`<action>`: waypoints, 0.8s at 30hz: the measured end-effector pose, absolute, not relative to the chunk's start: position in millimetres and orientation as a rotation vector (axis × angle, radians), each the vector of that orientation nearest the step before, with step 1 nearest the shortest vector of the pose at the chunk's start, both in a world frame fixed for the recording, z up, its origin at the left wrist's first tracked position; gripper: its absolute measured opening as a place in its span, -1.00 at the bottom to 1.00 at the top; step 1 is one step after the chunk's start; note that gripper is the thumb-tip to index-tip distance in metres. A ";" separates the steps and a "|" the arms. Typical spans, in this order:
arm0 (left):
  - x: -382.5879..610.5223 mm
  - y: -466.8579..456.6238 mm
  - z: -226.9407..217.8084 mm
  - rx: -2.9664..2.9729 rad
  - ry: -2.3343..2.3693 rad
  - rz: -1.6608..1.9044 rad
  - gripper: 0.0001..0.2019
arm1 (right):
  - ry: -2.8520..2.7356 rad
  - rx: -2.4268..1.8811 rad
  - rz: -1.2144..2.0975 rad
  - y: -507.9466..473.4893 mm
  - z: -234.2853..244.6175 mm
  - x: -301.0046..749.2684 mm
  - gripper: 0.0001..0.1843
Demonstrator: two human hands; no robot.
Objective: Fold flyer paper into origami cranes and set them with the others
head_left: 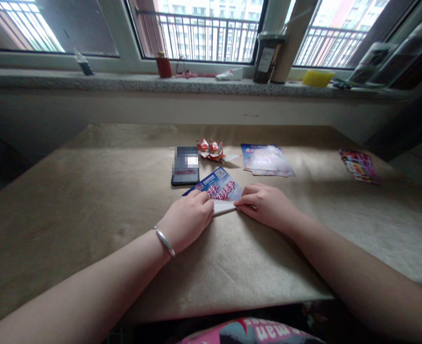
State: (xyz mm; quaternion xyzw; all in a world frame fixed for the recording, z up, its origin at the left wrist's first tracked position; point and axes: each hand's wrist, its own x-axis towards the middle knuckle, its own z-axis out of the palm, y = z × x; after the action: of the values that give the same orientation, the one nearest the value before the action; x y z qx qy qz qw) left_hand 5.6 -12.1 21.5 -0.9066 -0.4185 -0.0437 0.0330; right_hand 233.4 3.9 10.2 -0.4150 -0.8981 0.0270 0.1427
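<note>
A blue printed flyer (224, 185) with red lettering and a QR code lies at an angle on the table before me. Its near edge is folded over and shows a white strip. On the left end of that strip rests my left hand (189, 217), fingers curled and closed on the paper; a silver bangle circles the wrist. My right hand (266, 204) pinches the right end of the fold between thumb and fingers. The fingers hide both ends of the folded edge. Just beyond my left hand lies a phone (185, 177), its screen partly blurred.
Behind the flyer stands a red-and-white folded paper piece (213, 150). More flyers (268, 160) lie stacked to its right, and colourful printed papers (359, 166) lie at the far right. The table (89, 205) meets a wall under a windowsill (125, 82) holding a dark container (267, 59).
</note>
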 end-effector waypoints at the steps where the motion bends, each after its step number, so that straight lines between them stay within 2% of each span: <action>1: 6.1 -12.1 21.7 -2.785 -1.292 -0.125 -0.75 | -2.596 -1.199 0.075 3.9 10.4 233.5 -0.81; 13: 6.0 -11.5 23.1 -2.759 -1.274 -0.090 -0.76 | -2.651 -1.164 -0.028 4.2 13.3 234.5 -0.77; 24: 7.0 -13.9 22.1 -2.767 -1.299 -0.106 -0.78 | -2.633 -1.164 0.017 4.8 12.1 237.4 -0.78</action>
State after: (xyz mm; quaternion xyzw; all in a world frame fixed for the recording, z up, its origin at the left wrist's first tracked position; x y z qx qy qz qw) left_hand 7.0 -13.9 22.1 -0.9039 -0.4244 -0.0345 0.0414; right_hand 237.4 4.8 12.1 -0.4008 -0.9067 0.0058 0.1311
